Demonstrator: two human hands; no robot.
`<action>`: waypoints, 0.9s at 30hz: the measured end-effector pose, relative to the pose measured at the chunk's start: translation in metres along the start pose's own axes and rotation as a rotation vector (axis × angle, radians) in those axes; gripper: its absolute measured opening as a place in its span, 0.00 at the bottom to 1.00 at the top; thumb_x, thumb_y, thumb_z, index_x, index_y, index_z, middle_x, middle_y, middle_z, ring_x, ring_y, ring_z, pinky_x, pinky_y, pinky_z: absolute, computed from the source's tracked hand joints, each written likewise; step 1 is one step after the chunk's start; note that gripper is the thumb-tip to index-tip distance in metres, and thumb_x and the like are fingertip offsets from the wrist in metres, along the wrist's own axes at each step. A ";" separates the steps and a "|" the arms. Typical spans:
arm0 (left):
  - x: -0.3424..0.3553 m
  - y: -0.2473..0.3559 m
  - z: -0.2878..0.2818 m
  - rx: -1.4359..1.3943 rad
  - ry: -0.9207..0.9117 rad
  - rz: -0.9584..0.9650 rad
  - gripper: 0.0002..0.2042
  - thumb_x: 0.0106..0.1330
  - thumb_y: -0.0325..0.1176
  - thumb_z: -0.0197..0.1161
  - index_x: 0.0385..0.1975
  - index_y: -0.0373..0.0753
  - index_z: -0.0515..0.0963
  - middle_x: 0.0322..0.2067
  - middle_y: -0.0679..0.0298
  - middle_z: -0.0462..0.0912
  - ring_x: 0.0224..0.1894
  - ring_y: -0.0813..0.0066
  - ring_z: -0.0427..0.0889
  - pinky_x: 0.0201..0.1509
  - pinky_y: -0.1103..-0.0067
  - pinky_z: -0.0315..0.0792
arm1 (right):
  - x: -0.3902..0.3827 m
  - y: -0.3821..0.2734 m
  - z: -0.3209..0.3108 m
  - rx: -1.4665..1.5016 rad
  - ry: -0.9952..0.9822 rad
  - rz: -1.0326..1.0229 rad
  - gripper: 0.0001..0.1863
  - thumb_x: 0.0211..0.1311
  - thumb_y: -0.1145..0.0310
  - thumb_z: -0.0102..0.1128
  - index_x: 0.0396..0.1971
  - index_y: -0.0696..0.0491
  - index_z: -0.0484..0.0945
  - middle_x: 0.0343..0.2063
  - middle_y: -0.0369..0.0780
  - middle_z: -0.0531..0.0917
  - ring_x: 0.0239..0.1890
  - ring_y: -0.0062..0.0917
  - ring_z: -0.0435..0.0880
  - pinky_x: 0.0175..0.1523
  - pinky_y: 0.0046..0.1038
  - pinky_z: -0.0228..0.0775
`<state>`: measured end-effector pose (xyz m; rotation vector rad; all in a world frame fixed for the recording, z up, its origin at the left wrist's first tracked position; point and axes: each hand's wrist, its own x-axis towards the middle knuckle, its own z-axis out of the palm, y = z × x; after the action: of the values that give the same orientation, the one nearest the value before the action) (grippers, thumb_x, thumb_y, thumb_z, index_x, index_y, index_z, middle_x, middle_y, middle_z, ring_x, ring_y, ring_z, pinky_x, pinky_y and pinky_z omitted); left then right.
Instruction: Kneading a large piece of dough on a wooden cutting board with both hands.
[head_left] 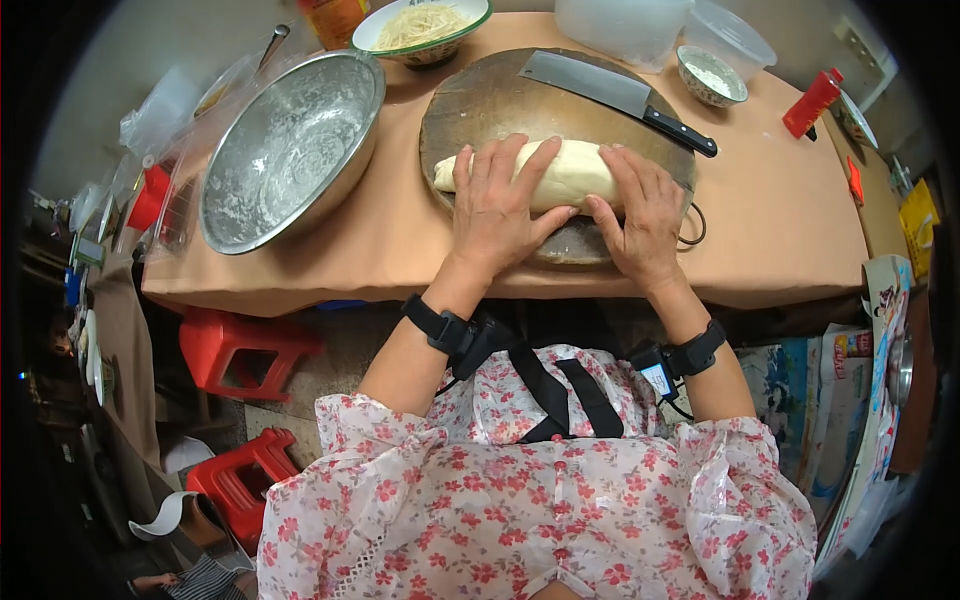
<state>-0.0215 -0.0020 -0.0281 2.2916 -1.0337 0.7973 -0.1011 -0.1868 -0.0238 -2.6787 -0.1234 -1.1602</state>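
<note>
Pale log of dough [570, 175] lying crosswise on the round wooden chopping board [500, 100], near the board's front half, close to the body so both arms reach it without stretching. Left hand [495, 205] spread flat over the left and middle part of the log, fingers [520, 165] fanned wide and pointing away, palm bearing down, by the look of it to press or roll rather than to grip. Right hand [645, 215] laid open on the right end of the same log, fingers pointing forward and slightly inward, thumb reaching left along the near side of the dough; neither hand closed round anything. Both wrists bent back a little, forearms rising from the lower edge and converging on the board, each carrying a black strapped band. Cleaver [615, 98] parked at the far rim of the board, blade flat, black handle toward the right, well apart from the fingers and out of the rolling path. Large steel bowl [290, 150] dusted with flour set just left of the board, within the left arm's reach. Small bowl of white powder [710, 78] beyond the board to the right, bowl of pale shreds [420, 25] at the far edge, red bottle [812, 102] farther right on the tan-covered table [780, 230]. Red plastic stools [240, 345] on the floor below, at the left
</note>
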 end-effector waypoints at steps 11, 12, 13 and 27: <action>0.001 -0.002 0.003 -0.004 0.016 -0.002 0.38 0.49 0.53 0.73 0.63 0.55 0.70 0.56 0.59 0.71 0.60 0.57 0.67 0.67 0.51 0.54 | 0.001 0.000 0.001 -0.004 0.021 -0.006 0.27 0.60 0.52 0.61 0.59 0.44 0.74 0.55 0.37 0.76 0.55 0.36 0.74 0.59 0.38 0.59; 0.002 -0.003 0.004 -0.004 0.015 0.001 0.38 0.49 0.53 0.73 0.63 0.55 0.70 0.56 0.59 0.71 0.60 0.57 0.67 0.67 0.51 0.54 | 0.001 0.000 0.001 -0.007 0.028 -0.009 0.27 0.60 0.52 0.61 0.59 0.44 0.74 0.55 0.37 0.77 0.55 0.36 0.74 0.59 0.38 0.59; 0.001 -0.003 0.004 -0.003 0.024 0.002 0.38 0.49 0.53 0.73 0.63 0.55 0.70 0.56 0.59 0.70 0.61 0.57 0.66 0.67 0.51 0.54 | 0.000 0.000 0.001 -0.006 0.032 -0.013 0.27 0.60 0.52 0.61 0.59 0.44 0.74 0.55 0.37 0.77 0.55 0.36 0.74 0.59 0.38 0.60; 0.002 -0.003 0.003 0.015 0.017 0.000 0.38 0.49 0.53 0.73 0.63 0.55 0.70 0.56 0.60 0.70 0.61 0.57 0.66 0.67 0.52 0.54 | -0.001 0.000 0.001 0.001 0.044 -0.012 0.27 0.60 0.52 0.62 0.59 0.44 0.74 0.55 0.37 0.76 0.55 0.35 0.73 0.59 0.37 0.60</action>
<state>-0.0178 -0.0033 -0.0297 2.2938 -1.0243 0.8258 -0.1011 -0.1869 -0.0255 -2.6533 -0.1335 -1.2218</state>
